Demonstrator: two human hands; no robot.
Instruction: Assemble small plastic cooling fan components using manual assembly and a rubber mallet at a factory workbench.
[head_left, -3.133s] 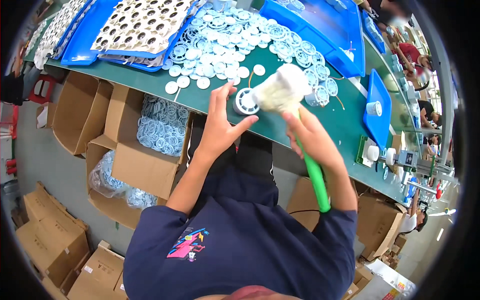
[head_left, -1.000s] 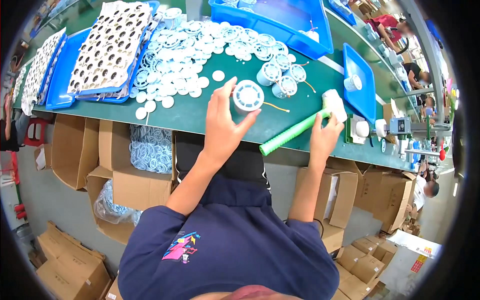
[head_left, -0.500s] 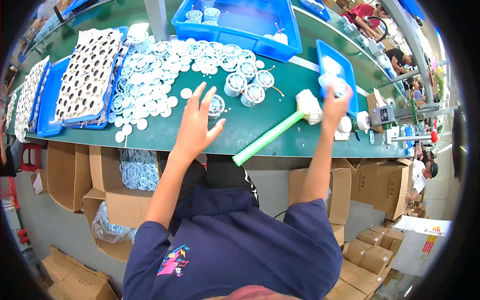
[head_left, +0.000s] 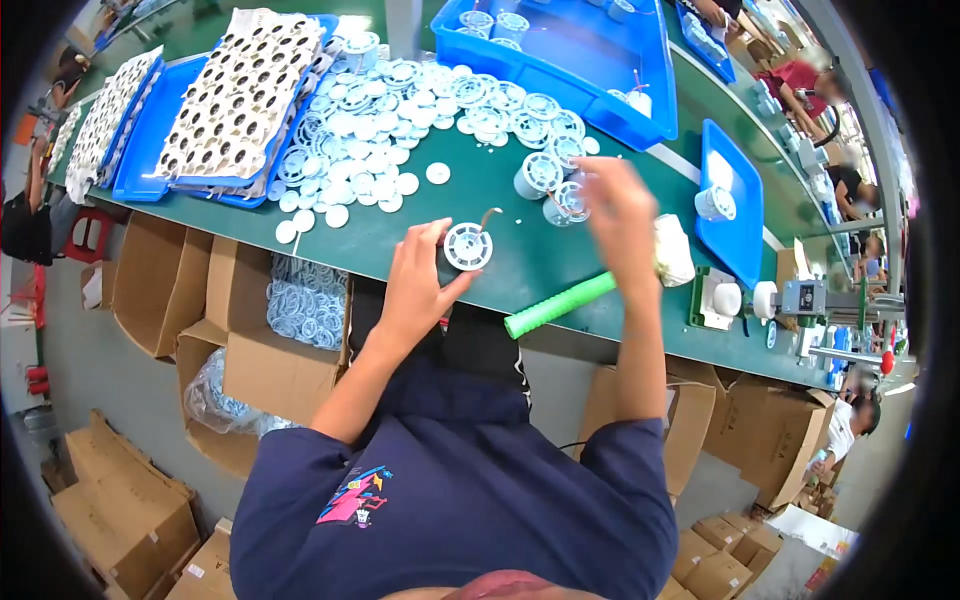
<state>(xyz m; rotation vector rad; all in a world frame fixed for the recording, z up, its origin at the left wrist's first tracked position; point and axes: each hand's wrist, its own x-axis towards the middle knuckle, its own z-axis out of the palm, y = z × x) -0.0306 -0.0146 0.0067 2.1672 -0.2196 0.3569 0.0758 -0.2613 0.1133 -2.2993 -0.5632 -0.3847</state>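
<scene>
My left hand (head_left: 412,290) curls its thumb and fingers round a pale blue cylindrical part (head_left: 468,246) with a slotted round top and a short wire. That part stands near the table's front edge. Motion smears my right hand (head_left: 622,215), which hovers over the green table beside similar wired cylinders (head_left: 540,174); its fingers are too blurred to read. Below it lies a mallet with a ribbed green handle (head_left: 560,305) and a head wrapped in whitish material (head_left: 673,250). Another pale cylinder (head_left: 715,203) lies in the blue tray (head_left: 742,240) at the right.
Loose pale discs and slotted rings (head_left: 360,150) are heaped left of centre. Beyond stands a blue bin (head_left: 570,90) with several cylinders. Moulded pulp trays (head_left: 240,100) are stacked at left. A small machine (head_left: 800,298) sits at right; cardboard boxes (head_left: 280,375) stand below the table.
My right hand has left the blue tray and swung left toward the cylinders, and a cylinder now lies in the tray. My left hand has closed round the nearest cylinder. The view has shifted.
</scene>
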